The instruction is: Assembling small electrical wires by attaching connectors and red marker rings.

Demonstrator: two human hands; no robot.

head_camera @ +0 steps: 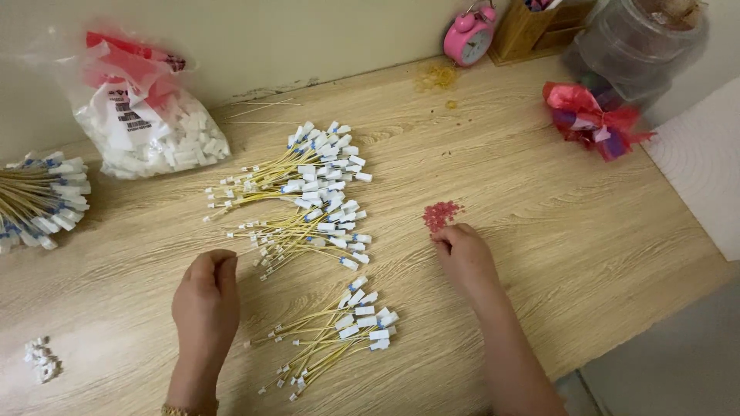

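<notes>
My left hand (pixel 205 296) rests on the wooden table (pixel 539 200), fingers curled, beside a small bundle of yellow cables with white connectors (pixel 339 331). My right hand (pixel 465 254) lies with its fingertips at a little heap of tiny red pieces (pixel 440 215); what it pinches, if anything, is hidden. Between and beyond the hands lies a larger spread of the same yellow cables (pixel 312 196).
A plastic bag of white connector parts (pixel 146 123) sits at the back left, another cable bundle (pixel 38 200) at the left edge, a few white parts (pixel 40 360) near front left. A pink alarm clock (pixel 469 35), a wooden box (pixel 532 27), a plastic jar (pixel 640 46) and crumpled red wrapping (pixel 590 119) stand at the back right.
</notes>
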